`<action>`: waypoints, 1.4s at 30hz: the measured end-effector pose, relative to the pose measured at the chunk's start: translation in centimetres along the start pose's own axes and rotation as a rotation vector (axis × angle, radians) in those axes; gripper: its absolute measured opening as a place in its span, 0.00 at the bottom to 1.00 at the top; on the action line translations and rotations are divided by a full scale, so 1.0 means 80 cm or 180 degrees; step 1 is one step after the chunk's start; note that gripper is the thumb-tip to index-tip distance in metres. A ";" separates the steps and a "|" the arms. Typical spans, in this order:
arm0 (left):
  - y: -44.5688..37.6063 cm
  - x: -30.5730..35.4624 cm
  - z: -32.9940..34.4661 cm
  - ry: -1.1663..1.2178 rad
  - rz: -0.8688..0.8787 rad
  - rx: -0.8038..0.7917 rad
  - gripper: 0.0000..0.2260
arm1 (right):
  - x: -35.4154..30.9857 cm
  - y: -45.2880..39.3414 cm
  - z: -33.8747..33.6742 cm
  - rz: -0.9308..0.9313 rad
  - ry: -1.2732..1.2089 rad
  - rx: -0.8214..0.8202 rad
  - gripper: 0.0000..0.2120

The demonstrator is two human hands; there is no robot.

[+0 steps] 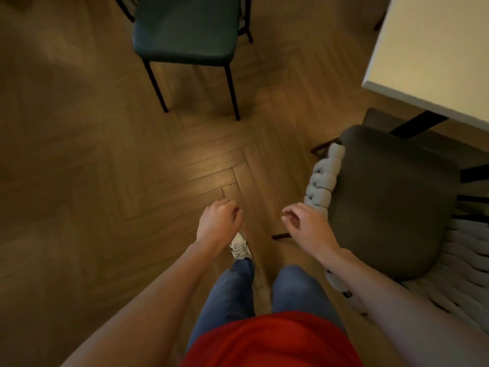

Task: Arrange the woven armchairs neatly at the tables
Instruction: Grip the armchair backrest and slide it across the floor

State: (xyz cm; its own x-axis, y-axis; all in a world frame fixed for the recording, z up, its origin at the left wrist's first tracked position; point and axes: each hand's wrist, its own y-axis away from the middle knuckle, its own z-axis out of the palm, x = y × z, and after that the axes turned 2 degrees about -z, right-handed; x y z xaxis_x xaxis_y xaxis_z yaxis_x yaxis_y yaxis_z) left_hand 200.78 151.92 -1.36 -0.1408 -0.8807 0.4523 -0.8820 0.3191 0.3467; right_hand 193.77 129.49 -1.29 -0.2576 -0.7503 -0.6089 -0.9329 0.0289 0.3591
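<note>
Herringbone wood floor (132,168); armchair (391,202) w/ grey seat, pale woven arm; fingers loosely curled, holding nothing.

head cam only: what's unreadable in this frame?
- Woven armchair: back and far arm cut by the right edge; right forearm covers part of the near woven arm.
- Table: only one corner in view; base mostly hidden.
- Green chair: backrest cut by the top edge.
- Right hand: contact with the armchair unclear, motion blur.
- Left hand: fingers curled, palm hidden.
</note>
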 end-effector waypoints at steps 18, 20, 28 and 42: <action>-0.259 -0.167 -0.235 0.0183 -0.0559 0.0167 0.08 | -0.204 -0.382 -0.006 -0.0112 -0.0096 -0.0421 0.10; -0.289 -0.180 -0.263 0.0179 -0.0598 0.0236 0.08 | -0.231 -0.423 -0.012 -0.0215 -0.0016 -0.0450 0.11; -0.411 -0.260 -0.379 0.0241 -0.0660 0.0448 0.08 | -0.340 -0.591 -0.025 -0.0417 0.0101 -0.0489 0.13; -0.640 -0.466 -0.585 -0.0264 -0.0185 0.0287 0.11 | -0.547 -0.874 0.044 0.0378 -0.0348 0.0079 0.09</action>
State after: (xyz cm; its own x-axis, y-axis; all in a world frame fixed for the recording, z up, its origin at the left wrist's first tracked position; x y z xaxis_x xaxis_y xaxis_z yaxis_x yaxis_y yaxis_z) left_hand 272.21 184.78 2.48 -0.1216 -0.9239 0.3629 -0.9261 0.2371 0.2933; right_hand 269.36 162.67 -2.22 -0.3909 -0.6643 -0.6371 -0.8999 0.1303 0.4163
